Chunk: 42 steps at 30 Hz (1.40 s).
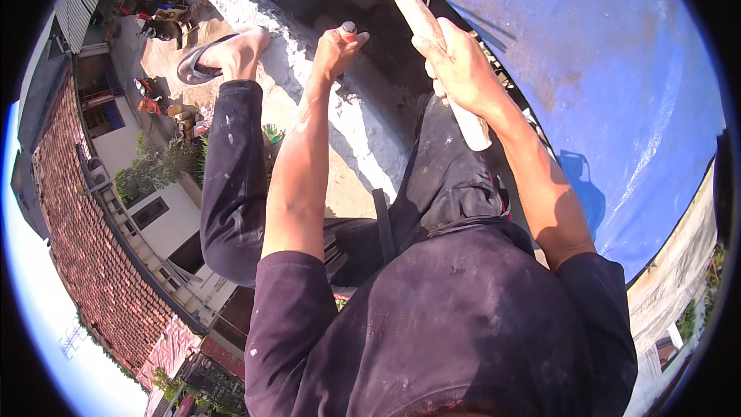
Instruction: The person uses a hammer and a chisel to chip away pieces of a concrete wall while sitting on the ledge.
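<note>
Here, the hammer (pixel 414 10) has its head ahead and rightward of the left hand (pixel 332 57).
The right hand (pixel 461 70) is wrapped around its handle, slanting back rightward; the left grips a dark-ended tool (pixel 349 28), perhaps a chisel, near the right edge of the pale wall (pixel 356 125).

"Where was your grey-metal, wooden-handled claw hammer (pixel 417 13)?"
"It slanted in your right hand (pixel 459 70), head away from you."
"And your dark, round-ended tool (pixel 349 27)?"
"Only its end showed above your left hand (pixel 333 54)."
</note>
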Motion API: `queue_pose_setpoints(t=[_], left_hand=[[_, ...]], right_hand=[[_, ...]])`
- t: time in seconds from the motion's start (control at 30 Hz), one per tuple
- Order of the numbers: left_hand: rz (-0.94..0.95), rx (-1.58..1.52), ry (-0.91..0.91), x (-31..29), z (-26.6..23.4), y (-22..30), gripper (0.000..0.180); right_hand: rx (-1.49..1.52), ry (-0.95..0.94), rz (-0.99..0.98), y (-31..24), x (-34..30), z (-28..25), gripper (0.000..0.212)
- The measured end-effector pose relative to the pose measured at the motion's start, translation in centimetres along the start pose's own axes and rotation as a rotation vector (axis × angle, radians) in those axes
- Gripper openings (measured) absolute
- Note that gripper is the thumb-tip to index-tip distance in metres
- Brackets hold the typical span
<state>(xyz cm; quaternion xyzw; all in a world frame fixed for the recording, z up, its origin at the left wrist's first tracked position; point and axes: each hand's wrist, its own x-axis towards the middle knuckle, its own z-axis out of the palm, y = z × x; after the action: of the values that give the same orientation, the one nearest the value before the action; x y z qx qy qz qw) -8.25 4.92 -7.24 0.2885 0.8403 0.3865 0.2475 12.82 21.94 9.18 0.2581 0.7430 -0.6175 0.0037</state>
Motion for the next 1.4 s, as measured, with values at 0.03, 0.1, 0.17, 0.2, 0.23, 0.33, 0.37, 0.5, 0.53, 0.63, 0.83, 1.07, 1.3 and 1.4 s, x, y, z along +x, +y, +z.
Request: queue_pose_setpoints(t=[0.03, 0.1, 0.17, 0.2, 0.23, 0.33, 0.37, 0.5, 0.53, 0.63, 0.83, 1.07, 1.3, 1.4], left_hand=[[-0.056, -0.089, -0.050, -0.2, -0.8, 1.1, 0.036], [-0.041, -0.042, -0.029, -0.7, -0.6, 1.4, 0.039], [-0.037, -0.038, -0.020, -0.6, -0.5, 1.7, 0.039], [-0.027, -0.026, -0.017, -0.2, -0.1, 2.3, 0.039], [-0.016, -0.014, -0.020, 0.2, 0.6, 2.8, 0.039], [-0.064, -0.056, -0.039, -0.1, 0.8, 2.1, 0.039], [-0.063, -0.055, -0.042, -0.1, 0.5, 2.2, 0.039], [-0.061, -0.031, -0.002, -1.6, -1.1, 2.3, 0.037], [-0.037, -0.063, -0.010, -1.3, -0.9, 2.3, 0.036], [0.003, -0.054, -0.004, -0.8, 0.0, 2.2, 0.038], [0.032, -0.050, -0.053, 0.5, 1.3, -1.8, 0.037], [0.010, -0.074, -0.039, -0.3, 0.4, 0.9, 0.035], [0.015, -0.045, -0.012, -1.2, 1.4, 0.2, 0.040], [-0.047, -0.027, -0.025, -1.1, 0.0, -0.6, 0.041]], right_hand=[[0.171, 0.171, -0.156, -3.3, -0.3, -0.9, 0.036], [0.360, 0.342, -0.368, -4.5, -0.1, -0.6, 0.035], [0.528, 0.458, -0.447, -4.4, 0.9, 1.0, 0.034], [0.481, 0.460, -0.406, -2.1, 1.2, 2.2, 0.035], [0.110, 0.422, -0.394, 2.1, 1.8, 3.0, 0.036], [-0.140, -0.085, 0.121, 3.1, 1.4, 2.6, 0.037], [-0.202, -0.075, 0.040, 3.4, 1.2, 2.2, 0.039], [0.111, 0.141, -0.198, -2.0, -0.7, 0.7, 0.038], [0.196, 0.251, -0.273, -2.9, -0.7, 0.4, 0.035], [0.435, 0.429, -0.390, -3.5, 0.0, 1.8, 0.036], [-0.233, -0.163, 0.095, 0.5, 0.6, 1.4, 0.042], [0.367, 0.432, -0.462, -5.4, -0.2, -0.2, 0.032], [-0.139, -0.071, 0.142, 3.1, 0.4, 2.0, 0.041], [-0.118, 0.138, -0.205, 0.7, -0.8, 0.7, 0.043]])
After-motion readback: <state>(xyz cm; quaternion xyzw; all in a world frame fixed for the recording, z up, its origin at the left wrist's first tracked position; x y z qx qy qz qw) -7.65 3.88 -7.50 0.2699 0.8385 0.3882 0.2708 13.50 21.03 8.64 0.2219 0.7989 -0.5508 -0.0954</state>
